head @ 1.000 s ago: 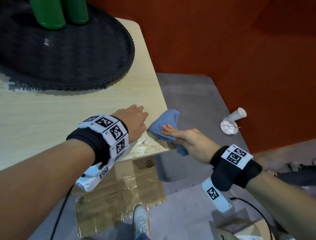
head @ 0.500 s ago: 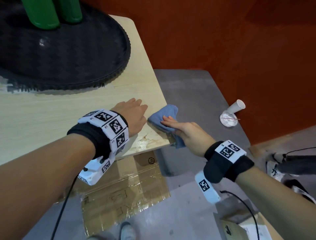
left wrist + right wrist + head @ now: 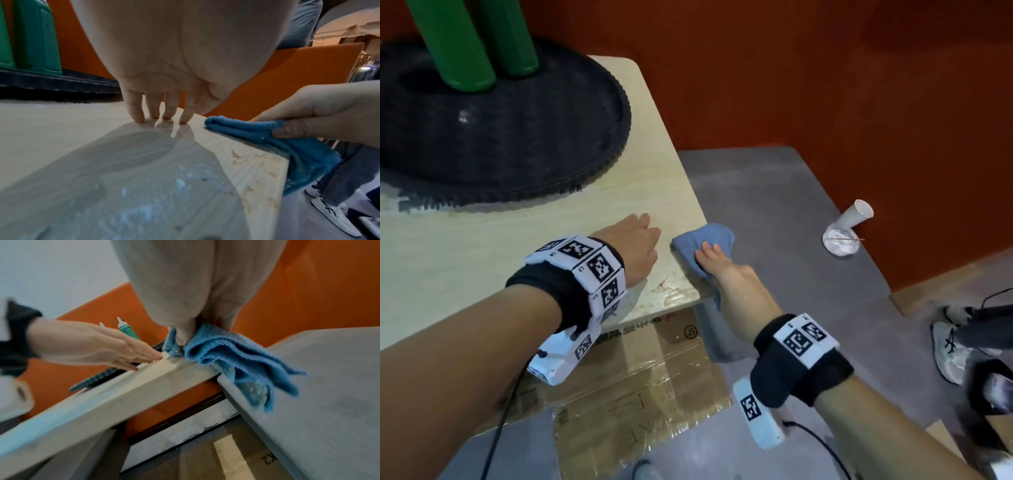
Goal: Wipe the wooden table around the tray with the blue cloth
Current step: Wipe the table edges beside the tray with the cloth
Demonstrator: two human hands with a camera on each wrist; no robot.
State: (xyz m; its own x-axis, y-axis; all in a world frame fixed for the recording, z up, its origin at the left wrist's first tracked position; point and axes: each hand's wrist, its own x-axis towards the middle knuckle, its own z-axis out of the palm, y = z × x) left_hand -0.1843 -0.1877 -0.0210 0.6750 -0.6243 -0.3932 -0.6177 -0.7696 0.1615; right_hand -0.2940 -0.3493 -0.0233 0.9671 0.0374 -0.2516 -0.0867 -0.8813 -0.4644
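Fingers (image 3: 304, 129) of the right hand (image 3: 726, 274) pinch the blue cloth (image 3: 702, 246) at the right edge of the wooden bench (image 3: 482, 260), thumb along its side and the other fingers flat on top; in the left wrist view the folded cloth lies on the bench edge and its loose end hangs down past the corner. On the left hand (image 3: 633, 246) the fingers are straight and grasp nothing, their tips pressed on the bench top just beside the cloth, as the left wrist view shows.

Largest on the bench is the round black tray (image 3: 500, 137), which fills the far left of the top and is well apart from both hands. Two green containers (image 3: 469, 44) stand upright on the tray. Near the bench's front corner the wood is scuffed and marked. Beside the bench, lower and to the right, is a grey surface (image 3: 774, 205), and on it a white paper cup (image 3: 856, 216) lies tilted against a small white dish (image 3: 840, 241). Flattened cardboard (image 3: 637, 394) lies on the floor under the bench's front edge.
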